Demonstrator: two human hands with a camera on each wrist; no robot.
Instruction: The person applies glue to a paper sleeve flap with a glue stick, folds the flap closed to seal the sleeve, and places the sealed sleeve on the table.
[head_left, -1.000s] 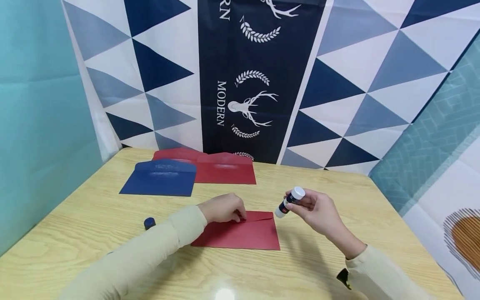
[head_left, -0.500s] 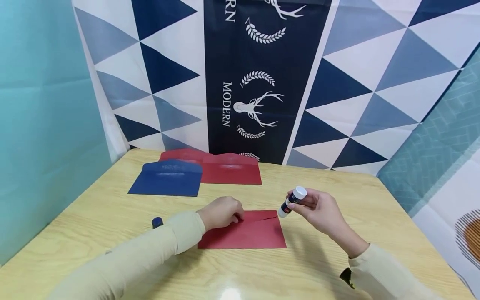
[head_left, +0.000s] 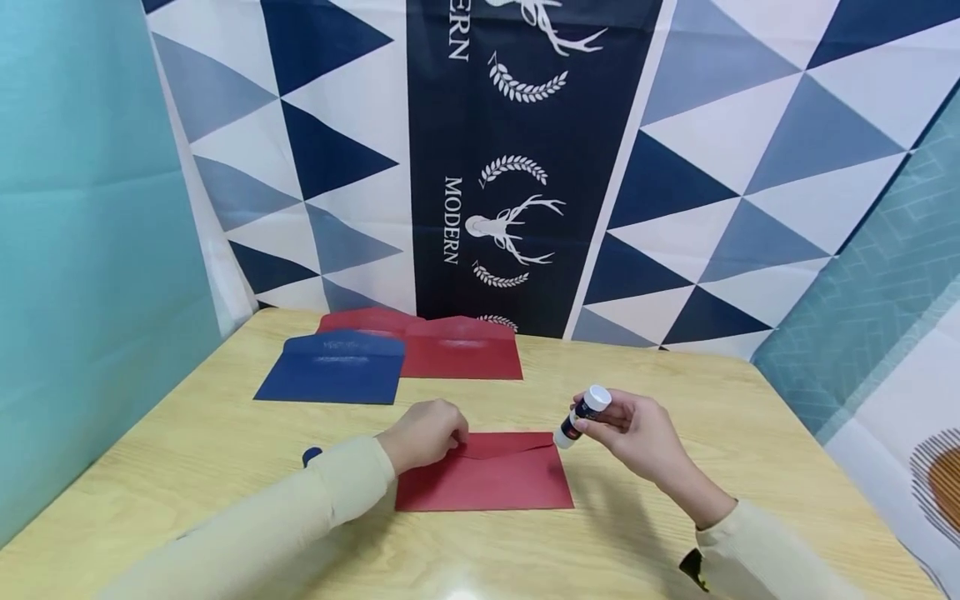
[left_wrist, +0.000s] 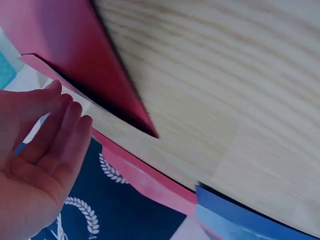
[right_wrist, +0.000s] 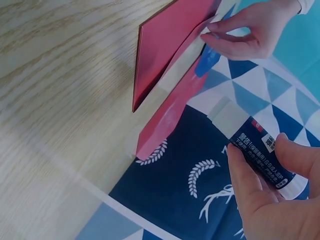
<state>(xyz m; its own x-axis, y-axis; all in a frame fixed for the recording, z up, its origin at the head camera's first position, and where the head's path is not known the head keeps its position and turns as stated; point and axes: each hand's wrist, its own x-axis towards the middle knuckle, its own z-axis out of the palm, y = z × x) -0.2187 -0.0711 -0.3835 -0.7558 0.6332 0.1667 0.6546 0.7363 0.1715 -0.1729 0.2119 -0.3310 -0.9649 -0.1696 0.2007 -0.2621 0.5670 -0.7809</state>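
Note:
A red envelope [head_left: 487, 483] lies on the table, its flap folded over but slightly raised along the edge. My left hand [head_left: 426, 435] is over the upper left of this envelope. In the left wrist view, the left hand [left_wrist: 45, 150] has loosely bent fingers, with thumb and fingertips right at the flap's edge [left_wrist: 75, 92]. To the right of the envelope, my right hand [head_left: 633, 433] holds a glue stick [head_left: 581, 417] tilted above the table. The right wrist view shows the glue stick [right_wrist: 260, 150], dark blue with white ends, between thumb and fingers.
At the back left lie a blue envelope [head_left: 330, 379] and two red envelopes [head_left: 461, 354], their flaps unfolded with shiny streaks. A small dark blue cap [head_left: 311, 455] sits beside the left sleeve. A patterned cloth [head_left: 525, 167] hangs behind the table.
My left hand has slid left along the flap, uncovering more of its edge. The right hand and glue stick stay nearly still. The head view has shifted slightly.

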